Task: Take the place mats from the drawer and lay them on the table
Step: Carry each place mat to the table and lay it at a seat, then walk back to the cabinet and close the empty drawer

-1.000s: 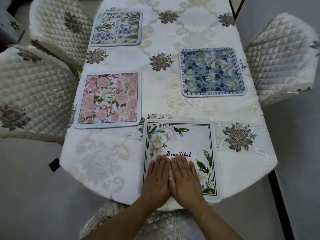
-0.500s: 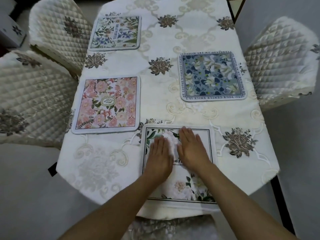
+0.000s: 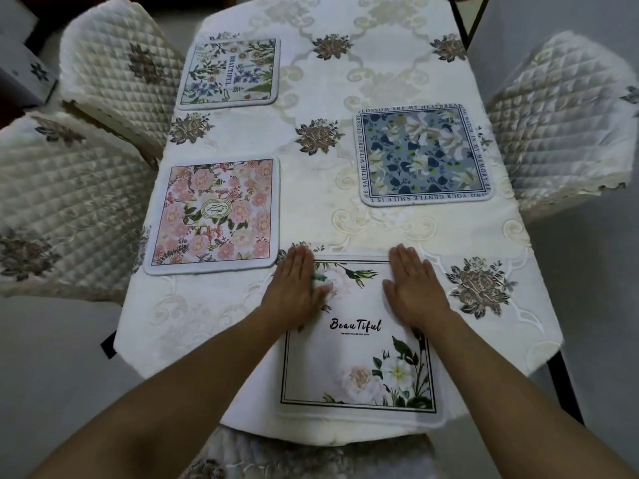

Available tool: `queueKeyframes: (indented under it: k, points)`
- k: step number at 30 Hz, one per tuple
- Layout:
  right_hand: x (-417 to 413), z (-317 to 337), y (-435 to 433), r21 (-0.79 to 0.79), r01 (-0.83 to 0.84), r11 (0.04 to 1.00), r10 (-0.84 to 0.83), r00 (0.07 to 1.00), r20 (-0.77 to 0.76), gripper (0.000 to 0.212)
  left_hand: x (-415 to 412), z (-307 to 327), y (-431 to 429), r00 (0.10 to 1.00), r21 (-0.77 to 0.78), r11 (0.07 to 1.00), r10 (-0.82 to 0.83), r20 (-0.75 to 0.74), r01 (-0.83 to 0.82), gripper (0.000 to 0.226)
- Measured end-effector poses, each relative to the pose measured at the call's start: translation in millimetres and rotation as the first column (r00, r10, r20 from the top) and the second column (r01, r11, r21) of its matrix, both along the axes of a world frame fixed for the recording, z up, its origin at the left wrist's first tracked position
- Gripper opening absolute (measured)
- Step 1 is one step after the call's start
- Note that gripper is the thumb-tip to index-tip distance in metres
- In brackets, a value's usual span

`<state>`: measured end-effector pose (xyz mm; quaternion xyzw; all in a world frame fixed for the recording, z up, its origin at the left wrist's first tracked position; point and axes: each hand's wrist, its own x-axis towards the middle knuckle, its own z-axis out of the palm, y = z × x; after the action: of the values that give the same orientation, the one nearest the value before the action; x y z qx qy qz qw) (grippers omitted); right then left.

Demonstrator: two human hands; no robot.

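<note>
Fingers (image 3: 300, 262) of left hand (image 3: 294, 292) and right hand (image 3: 415, 288) lie straight on the white place mat (image 3: 356, 361), hiding its far corners.

I find the nearest place mat (image 3: 359, 357) at the near edge of the table (image 3: 380, 229), with the left hand (image 3: 294, 288) and right hand (image 3: 413, 288) flat on its far corners. The left place mat (image 3: 214, 216) lies beyond it to the left, the far-left place mat (image 3: 228, 72) behind that, and the right place mat (image 3: 425, 153) across from them.

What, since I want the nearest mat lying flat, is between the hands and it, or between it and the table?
Nothing visible. The left hand and right hand press flat, straight onto the white mat's far corners, and the mat lies directly on the tablecloth, as far as shows.
</note>
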<state>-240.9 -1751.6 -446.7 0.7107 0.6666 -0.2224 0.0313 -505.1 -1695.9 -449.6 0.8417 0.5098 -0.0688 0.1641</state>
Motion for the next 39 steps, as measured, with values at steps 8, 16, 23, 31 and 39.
queueKeyframes:
  k: [8, 16, 23, 31, 39]
  points:
    - [-17, 8, -62, -0.054, 0.112, 0.992, -0.11, 0.993, 0.035, 0.07, -38, -1, -67, 1.0, -0.024, 1.0, 0.004, -0.001, -0.004, 0.079]
    - [-68, 32, -188, -0.261, 0.178, 0.949, -0.153, 0.981, 0.116, 0.102, -77, 19, -188, 0.99, -0.048, 0.99, -0.134, -0.045, 0.132, 0.093]
    - [-87, 72, -162, -0.334, 0.208, 0.92, -0.177, 0.977, 0.121, 0.072, -87, 75, -151, 0.976, -0.114, 0.985, -0.145, -0.16, 0.127, 0.066]
    - [-162, 115, -109, -0.107, -0.029, 0.994, 0.025, 0.999, -0.037, 0.016, -182, 152, -133, 0.957, 0.173, 0.943, 0.29, -0.012, -0.283, 0.028]
    - [-288, 168, -69, 0.173, -0.394, 0.903, 0.414, 0.905, -0.099, 0.018, -284, 194, -181, 0.841, 0.211, 0.814, 0.529, 0.113, -0.541, 0.013]
